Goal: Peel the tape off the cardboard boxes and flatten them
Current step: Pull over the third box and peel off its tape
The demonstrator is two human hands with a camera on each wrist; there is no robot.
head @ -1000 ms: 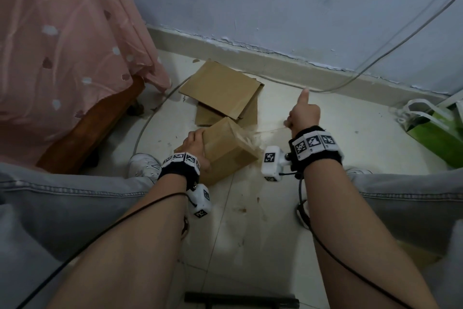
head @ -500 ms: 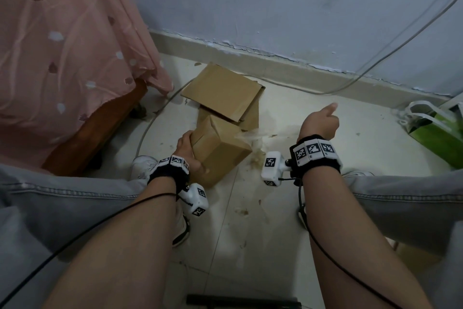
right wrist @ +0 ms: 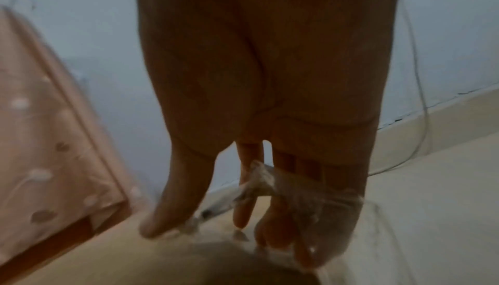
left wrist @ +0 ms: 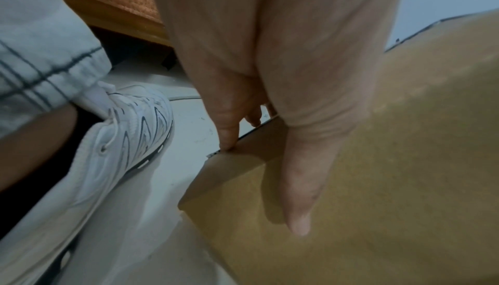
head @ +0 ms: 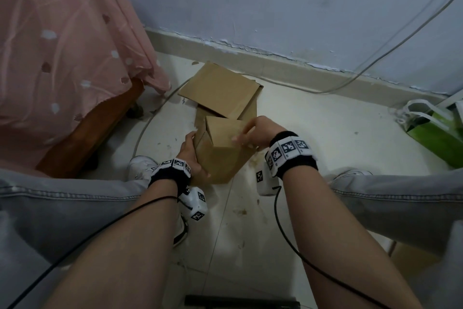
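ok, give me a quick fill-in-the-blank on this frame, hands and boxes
The left hand holds the still-standing cardboard ____.
Clear crumpled ____ clings to the right hand fingers.
Behind the box, flattened cardboard lies on the ____.
A ____ bag sits at far right.

Missing: box; tape; floor; green

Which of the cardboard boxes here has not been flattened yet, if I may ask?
The box between both hands; the cardboard behind it lies flat on the floor.

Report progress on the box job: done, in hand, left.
Done: flattened cardboard lies by the wall. In hand: the left hand grips the upright box; the right hand works its top, crumpled clear tape stuck to its fingers. Left: flattening this box.
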